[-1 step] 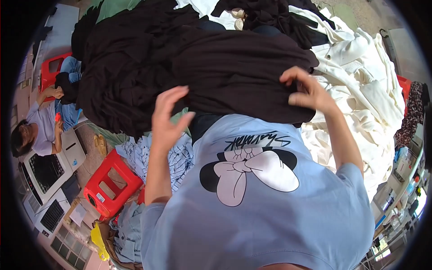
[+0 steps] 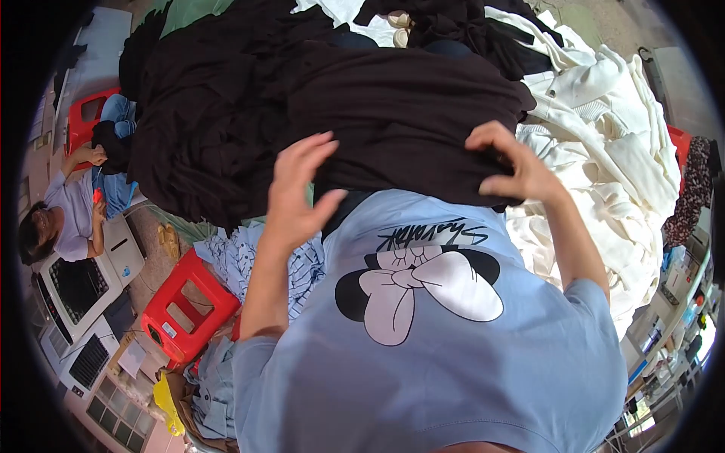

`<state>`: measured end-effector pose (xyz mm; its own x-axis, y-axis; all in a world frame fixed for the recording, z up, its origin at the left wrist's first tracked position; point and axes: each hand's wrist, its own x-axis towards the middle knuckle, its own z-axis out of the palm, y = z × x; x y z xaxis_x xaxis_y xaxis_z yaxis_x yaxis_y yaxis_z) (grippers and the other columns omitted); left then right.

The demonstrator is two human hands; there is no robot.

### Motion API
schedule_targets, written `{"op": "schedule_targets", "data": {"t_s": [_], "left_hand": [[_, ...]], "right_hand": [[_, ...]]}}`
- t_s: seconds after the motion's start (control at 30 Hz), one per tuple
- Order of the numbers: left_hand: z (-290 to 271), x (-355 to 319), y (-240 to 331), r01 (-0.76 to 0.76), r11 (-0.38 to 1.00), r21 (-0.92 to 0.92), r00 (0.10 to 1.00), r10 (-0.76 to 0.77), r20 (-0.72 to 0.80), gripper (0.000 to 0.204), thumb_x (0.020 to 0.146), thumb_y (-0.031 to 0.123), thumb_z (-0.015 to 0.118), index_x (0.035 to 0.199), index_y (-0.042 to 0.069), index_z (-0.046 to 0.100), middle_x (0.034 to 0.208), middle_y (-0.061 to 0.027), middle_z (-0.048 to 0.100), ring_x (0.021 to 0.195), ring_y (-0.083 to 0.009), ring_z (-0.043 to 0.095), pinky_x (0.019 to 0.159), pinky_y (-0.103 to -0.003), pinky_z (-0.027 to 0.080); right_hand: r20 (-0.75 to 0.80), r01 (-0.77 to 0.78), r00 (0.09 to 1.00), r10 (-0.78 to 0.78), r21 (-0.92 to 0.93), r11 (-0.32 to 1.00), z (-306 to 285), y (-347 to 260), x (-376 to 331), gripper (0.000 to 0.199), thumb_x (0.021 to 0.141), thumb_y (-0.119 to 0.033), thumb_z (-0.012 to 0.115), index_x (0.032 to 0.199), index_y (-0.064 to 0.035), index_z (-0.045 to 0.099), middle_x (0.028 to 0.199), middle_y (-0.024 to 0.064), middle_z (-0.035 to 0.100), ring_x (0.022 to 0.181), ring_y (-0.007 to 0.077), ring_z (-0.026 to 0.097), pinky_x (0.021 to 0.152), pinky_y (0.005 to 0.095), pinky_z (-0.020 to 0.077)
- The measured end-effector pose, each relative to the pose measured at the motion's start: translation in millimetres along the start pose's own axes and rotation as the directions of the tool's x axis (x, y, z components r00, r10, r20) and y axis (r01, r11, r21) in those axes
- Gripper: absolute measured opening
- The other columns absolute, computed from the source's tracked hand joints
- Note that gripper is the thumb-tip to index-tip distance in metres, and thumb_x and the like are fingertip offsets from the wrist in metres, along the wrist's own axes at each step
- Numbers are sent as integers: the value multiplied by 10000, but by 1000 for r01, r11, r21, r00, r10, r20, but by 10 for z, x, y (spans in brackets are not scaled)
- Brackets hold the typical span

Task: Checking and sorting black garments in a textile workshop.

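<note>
A dark, nearly black cloth garment [image 2: 400, 113] lies across my lap, its folds running from side to side. Over its left edge is my left hand [image 2: 298, 181], thumb and fingers spread, holding nothing. My right hand [image 2: 521, 166] curves above the garment's right end with a gap between thumb and fingers. Whether those fingertips touch the cloth I cannot tell. Left of the lap, a heap of dark clothes [image 2: 204, 128] meets the garment. White knit clothes [image 2: 604, 166] are piled on the right, close to my right hand.
Beside my left forearm are a blue patterned cloth [image 2: 242, 260] and a red plastic stool [image 2: 185, 306]. Pale blue clothes [image 2: 215, 392] sit in a bag below it. At far left, another person [image 2: 68, 204] sits near a sewing machine-like white table [image 2: 83, 279].
My left hand has shifted slightly right and up, toward the dark garment. My right hand has moved a little left. The garment and heaps look nearly the same.
</note>
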<state>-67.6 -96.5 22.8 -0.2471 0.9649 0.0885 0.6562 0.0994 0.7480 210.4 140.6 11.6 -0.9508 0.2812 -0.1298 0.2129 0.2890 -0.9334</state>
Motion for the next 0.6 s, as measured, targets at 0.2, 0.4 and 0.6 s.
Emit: {"op": "schedule_targets", "data": {"t_s": [0.2, 0.4, 0.6], "left_hand": [[286, 366, 109, 73, 927, -368, 970, 19, 242, 147, 796, -13, 545, 931, 9, 598, 1024, -105, 653, 1038, -250, 586, 969, -371, 392], [-554, 502, -145, -64, 204, -977, 887, -438, -150, 299, 954, 239, 432, 1091, 9, 566, 1012, -123, 624, 978, -207, 602, 887, -357, 486], [-395, 596, -955, 642, 602, -475, 598, -781, -182, 130, 871, 76, 587, 994, 68, 629, 1013, -12, 635, 940, -88, 565, 818, -213, 423]], "right_hand": [[-152, -206, 972, 177, -199, 958, -15, 25, -403, 303, 682, 11, 693, 944, -20, 545, 1127, 65, 514, 1053, 233, 525, 889, 337, 439], [-297, -255, 884, 362, 342, 904, -68, 425, -688, 346, 692, -1, 574, 1035, -33, 550, 1092, 23, 514, 959, 88, 466, 793, 205, 343], [-399, -95, 884, 244, 357, 929, 202, 557, -456, 375, 733, -109, 627, 1093, -41, 547, 1149, 14, 481, 867, 58, 431, 739, 210, 341]]}}
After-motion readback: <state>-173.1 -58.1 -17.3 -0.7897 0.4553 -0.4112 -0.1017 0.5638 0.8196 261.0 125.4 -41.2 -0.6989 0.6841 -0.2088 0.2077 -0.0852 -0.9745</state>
